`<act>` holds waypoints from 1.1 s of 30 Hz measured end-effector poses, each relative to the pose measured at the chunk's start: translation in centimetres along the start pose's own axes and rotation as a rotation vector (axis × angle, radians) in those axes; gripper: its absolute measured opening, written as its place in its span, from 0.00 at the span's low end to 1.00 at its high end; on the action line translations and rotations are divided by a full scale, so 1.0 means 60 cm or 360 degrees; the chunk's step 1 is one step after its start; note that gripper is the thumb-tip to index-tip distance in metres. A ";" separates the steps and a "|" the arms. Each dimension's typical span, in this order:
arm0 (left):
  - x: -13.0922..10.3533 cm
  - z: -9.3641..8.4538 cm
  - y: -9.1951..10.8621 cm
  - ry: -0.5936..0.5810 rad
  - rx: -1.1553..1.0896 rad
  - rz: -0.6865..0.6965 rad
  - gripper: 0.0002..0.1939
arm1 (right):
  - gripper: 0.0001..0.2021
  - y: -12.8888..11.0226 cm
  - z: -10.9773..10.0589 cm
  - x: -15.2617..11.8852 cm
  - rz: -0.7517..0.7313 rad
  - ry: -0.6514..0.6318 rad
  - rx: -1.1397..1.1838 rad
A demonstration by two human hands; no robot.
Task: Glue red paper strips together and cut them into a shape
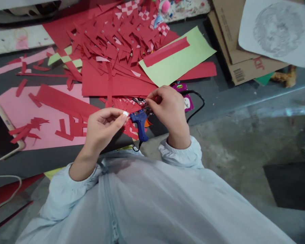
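A blue glue gun (140,124) is between my two hands at the table's front edge, handle toward me. My right hand (169,105) is closed around its front end, and the fingers hide the nozzle. Thumb and forefinger of my left hand (104,127) are pinched together right by the gun's back end. A small white spot shows at that thumb tip; whether it is a nail or a held piece, I cannot tell. Red paper scraps (129,130) lie beneath the gun. Behind my right hand is a purple box (189,102) with a black cable (202,98) looping past it.
Folded red paper pieces (112,37) pile up at the back. A light green sheet (167,67) lies right of them. Pink paper (48,91) and a phone (2,135) are at left. Cardboard (254,69) and a printed white sheet (277,30) lie at right.
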State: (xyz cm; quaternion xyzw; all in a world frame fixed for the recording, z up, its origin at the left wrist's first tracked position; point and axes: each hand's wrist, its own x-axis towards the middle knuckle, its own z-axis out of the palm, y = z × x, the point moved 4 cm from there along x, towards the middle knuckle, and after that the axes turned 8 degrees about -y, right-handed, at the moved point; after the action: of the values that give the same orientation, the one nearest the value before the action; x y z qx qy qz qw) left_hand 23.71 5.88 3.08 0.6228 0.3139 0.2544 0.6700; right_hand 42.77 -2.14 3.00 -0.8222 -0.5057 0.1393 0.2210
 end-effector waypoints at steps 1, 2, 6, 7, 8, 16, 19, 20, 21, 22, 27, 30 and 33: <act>-0.001 -0.001 0.002 0.0003 0.0013 0.0000 0.08 | 0.05 0.001 0.000 0.001 0.0019 0.0005 -0.0017; -0.002 -0.002 0.003 0.0009 0.0017 0.0002 0.07 | 0.05 0.002 0.001 0.002 0.0033 0.0005 -0.0033; -0.005 -0.004 0.005 0.0009 0.0038 -0.0031 0.06 | 0.08 0.002 0.002 0.002 0.0058 0.0000 -0.0073; -0.007 -0.004 0.005 -0.0002 0.0047 -0.0049 0.06 | 0.09 0.001 0.003 0.002 0.0055 -0.0003 -0.0076; -0.009 -0.004 0.005 -0.0017 0.0051 -0.0069 0.05 | 0.10 0.000 0.004 0.002 0.0051 -0.0008 -0.0076; -0.041 -0.004 -0.002 -0.0139 -0.0014 -0.0317 0.04 | 0.04 0.001 0.019 0.007 0.0035 -0.0080 -0.0030; -0.050 -0.009 -0.004 -0.0142 -0.0013 -0.0345 0.04 | 0.07 -0.001 0.019 0.008 -0.0014 -0.0040 -0.0028; -0.051 -0.011 -0.004 -0.0144 -0.0010 -0.0341 0.04 | 0.06 -0.001 0.019 0.008 -0.0018 -0.0032 -0.0028; -0.053 -0.012 -0.004 -0.0151 -0.0009 -0.0333 0.03 | 0.06 -0.001 0.019 0.007 -0.0014 -0.0030 -0.0028; -0.054 -0.013 -0.003 -0.0158 -0.0011 -0.0320 0.03 | 0.05 -0.002 0.019 0.007 -0.0006 -0.0027 -0.0030; -0.056 -0.015 -0.002 -0.0193 -0.0017 -0.0296 0.03 | 0.13 -0.001 0.015 0.004 0.0004 0.0020 -0.0096; -0.059 -0.016 -0.002 -0.0207 -0.0004 -0.0294 0.04 | 0.14 0.001 0.011 0.001 0.0017 0.0048 -0.0120; -0.062 -0.019 0.000 -0.0212 0.0044 -0.0286 0.03 | 0.10 -0.002 0.004 -0.006 0.0058 0.0059 -0.0086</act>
State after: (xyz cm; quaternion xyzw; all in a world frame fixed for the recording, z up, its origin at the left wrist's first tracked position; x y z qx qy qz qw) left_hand 20.35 3.93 3.46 0.6170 0.3266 0.1470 0.7008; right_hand 42.39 -2.36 2.88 -0.8393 -0.4901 0.1144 0.2056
